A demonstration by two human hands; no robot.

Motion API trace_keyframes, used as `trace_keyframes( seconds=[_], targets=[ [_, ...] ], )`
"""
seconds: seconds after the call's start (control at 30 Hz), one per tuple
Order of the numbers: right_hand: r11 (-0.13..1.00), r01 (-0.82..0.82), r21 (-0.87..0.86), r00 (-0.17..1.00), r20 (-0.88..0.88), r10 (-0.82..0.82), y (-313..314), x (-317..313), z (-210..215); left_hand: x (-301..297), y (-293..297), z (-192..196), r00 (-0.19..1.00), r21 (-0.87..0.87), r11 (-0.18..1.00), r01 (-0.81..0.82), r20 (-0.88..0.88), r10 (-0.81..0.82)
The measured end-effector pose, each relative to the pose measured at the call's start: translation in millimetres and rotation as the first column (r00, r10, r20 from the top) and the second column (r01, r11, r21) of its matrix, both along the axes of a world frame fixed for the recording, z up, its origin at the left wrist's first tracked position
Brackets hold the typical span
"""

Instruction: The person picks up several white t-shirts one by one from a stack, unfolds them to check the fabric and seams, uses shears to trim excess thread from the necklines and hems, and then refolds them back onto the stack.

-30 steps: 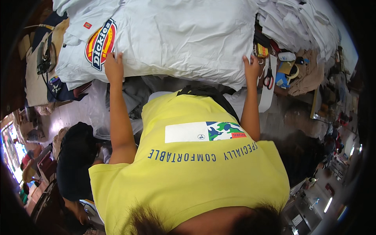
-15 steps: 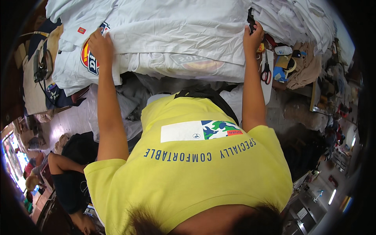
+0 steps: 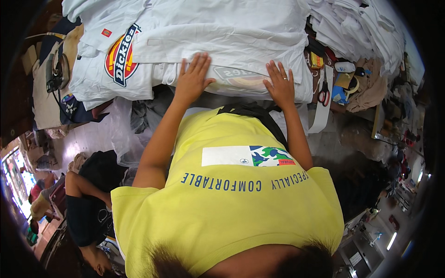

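A white T-shirt [image 3: 222, 32] lies spread before me on a stack of white garments, its lower part folded over in a long straight edge. My left hand [image 3: 193, 81] rests flat on the cloth near that edge, fingers stretched out. To the right, my right hand [image 3: 280, 87] also lies flat on the shirt with fingers spread and a ring on one finger. A large red, yellow and blue printed logo [image 3: 123, 55] shows at the shirt's left side. Between my hands a fainter print shows through the fabric.
Scissors [image 3: 324, 92] with red and black handles lie on a white strip at the right, near a roll of tape [image 3: 353, 85]. White garments [image 3: 357, 32] are heaped at the far right. An iron [image 3: 56, 76] stands at the left. A person in dark clothes [image 3: 85, 217] is at lower left.
Both hands have left the shirt's left and right sides. They have moved inward and nearer to me, and now lie flat on the cloth. The logo at left is uncovered.
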State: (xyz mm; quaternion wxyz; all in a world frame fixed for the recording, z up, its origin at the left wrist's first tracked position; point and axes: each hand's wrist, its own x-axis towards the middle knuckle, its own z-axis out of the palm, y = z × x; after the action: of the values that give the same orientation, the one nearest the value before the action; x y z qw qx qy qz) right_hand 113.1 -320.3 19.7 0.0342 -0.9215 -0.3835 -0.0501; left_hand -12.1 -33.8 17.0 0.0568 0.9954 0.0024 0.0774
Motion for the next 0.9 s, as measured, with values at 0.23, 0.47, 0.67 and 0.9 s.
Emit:
trace_keyframes(
  seconds=[0.23,0.47,0.67,0.9],
  targets=[
    [0.993,0.107,0.054,0.994,0.002,-0.107,-15,-7,-8,-34,53,-3,0.965,0.045,0.964,-0.261,0.037,0.26],
    [0.862,0.227,0.454,0.973,-0.066,-0.222,-44,-5,-16,-48,75,-5,0.926,0.125,0.918,-0.377,0.087,0.368],
    [0.645,0.34,0.685,0.939,-0.285,-0.192,-61,-2,-15,-32,68,-1,0.887,0.005,0.905,-0.426,0.196,0.417],
    [0.507,0.399,0.764,0.913,-0.383,-0.142,-63,2,-18,-20,73,15,0.892,0.036,0.926,-0.376,0.286,0.351]
  ],
)
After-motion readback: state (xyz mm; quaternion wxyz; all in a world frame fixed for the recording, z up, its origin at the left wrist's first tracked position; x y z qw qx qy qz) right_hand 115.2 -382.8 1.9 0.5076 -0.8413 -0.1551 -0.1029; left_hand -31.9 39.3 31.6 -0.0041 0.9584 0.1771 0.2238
